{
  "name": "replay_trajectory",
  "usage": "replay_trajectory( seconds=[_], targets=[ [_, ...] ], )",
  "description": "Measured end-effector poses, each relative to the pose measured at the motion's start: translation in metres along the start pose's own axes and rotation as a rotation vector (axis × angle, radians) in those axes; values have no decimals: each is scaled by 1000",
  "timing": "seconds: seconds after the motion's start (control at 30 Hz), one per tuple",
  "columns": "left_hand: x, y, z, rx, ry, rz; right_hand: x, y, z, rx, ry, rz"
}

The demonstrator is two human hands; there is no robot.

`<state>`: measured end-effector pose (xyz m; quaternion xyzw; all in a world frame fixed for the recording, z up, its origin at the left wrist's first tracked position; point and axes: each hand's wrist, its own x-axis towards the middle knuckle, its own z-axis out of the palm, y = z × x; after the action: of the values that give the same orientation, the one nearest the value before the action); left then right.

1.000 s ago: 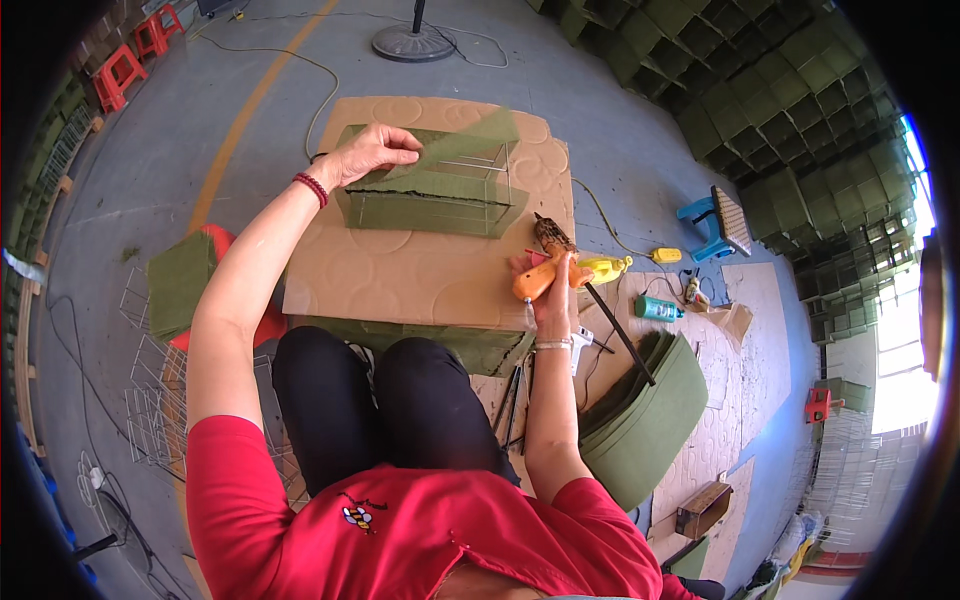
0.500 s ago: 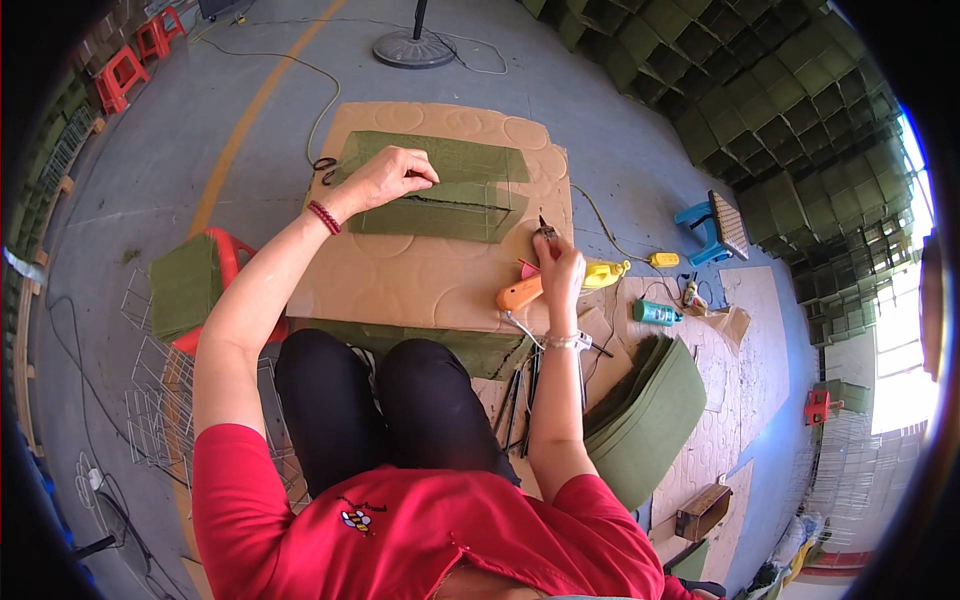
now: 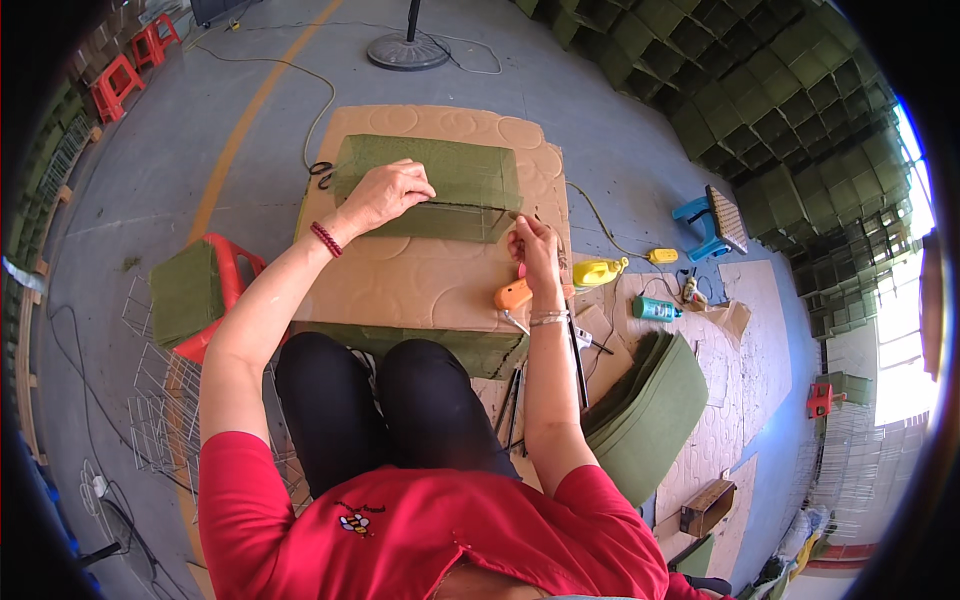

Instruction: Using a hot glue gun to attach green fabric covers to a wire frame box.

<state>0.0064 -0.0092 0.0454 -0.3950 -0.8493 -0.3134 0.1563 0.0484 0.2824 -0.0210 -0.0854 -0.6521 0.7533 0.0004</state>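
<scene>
A box-shaped piece of green fabric (image 3: 430, 165), with a dark seam line along its middle, lies on the cardboard-topped work surface (image 3: 370, 280). My left hand (image 3: 388, 192) is closed, its fingertips pinched at the fabric's middle edge. At the right corner of the fabric, my right hand (image 3: 534, 248) is closed too, thumb and fingers together; whatever they pinch is too small to make out. Just below this hand lies an orange-handled tool (image 3: 514, 294), partly covered by the forearm.
Black-handled scissors (image 3: 321, 172) lie at the surface's left edge. A yellow bottle (image 3: 598, 271) and a teal bottle (image 3: 655, 309) are on the right, with stacked green sheets (image 3: 650, 420) nearer. A red stool (image 3: 232, 275) bearing green sheets stands left; a blue stool (image 3: 708, 225) is far right.
My right hand has let go of a small dark tool and moved up and left to the fabric's corner. The left hand stays pinched at nearly the same place.
</scene>
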Motion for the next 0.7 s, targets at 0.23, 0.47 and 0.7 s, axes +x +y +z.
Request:
replay_trajectory(
  seconds=[0.23,0.47,0.7],
  targets=[
    [5,3,-1,3,17,25,9,-27,1,-76,135,-128],
    [1,3,5,-69,-6,-42,12,-33,6,-38,66,-11],
    [0,4,8,162,-26,90,14,-33,10,10,15,-54]
  ],
)
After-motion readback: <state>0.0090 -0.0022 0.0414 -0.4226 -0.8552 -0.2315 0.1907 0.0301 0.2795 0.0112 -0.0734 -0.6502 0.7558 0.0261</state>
